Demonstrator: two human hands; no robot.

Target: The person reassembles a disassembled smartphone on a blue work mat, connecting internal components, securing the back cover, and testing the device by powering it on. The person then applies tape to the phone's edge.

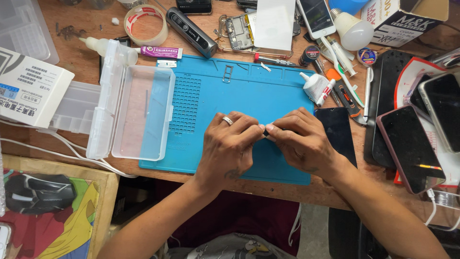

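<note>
Small dark part point(264, 132), too tiny to identify, pinched between fingertips of both my hands, right over the middle of the blue work mat point(268, 96). My left hand point(229, 144) is closed narrow, thumb and forefinger clamped on the part's left end, ring on one finger. My right hand point(303, 139) is also closed tight, fingertips meeting the left ones, gripping the part's other end; something dark seems to run under those fingers, cannot tell what. Both hands rest low on the mat, probably to steady a fiddly grip, and so anything dropped lands on the mat.

Just right of my right hand: a dark phone screen point(339, 132) lying flat, half on the mat's edge. Further right, well apart, a phone with a pink case point(409, 146), face up. Above my right hand, near: a white glue tube point(315, 87) and small hand tools, within reach. Left of my left hand: an open clear plastic box point(136, 112), lid flipped out, straddling the mat's left edge, looks empty apart from one thin item. Beyond it a white carton point(31, 91). Far above the hands: a tape roll point(145, 24), a white bulb point(353, 29), an opened phone board point(238, 31).
</note>
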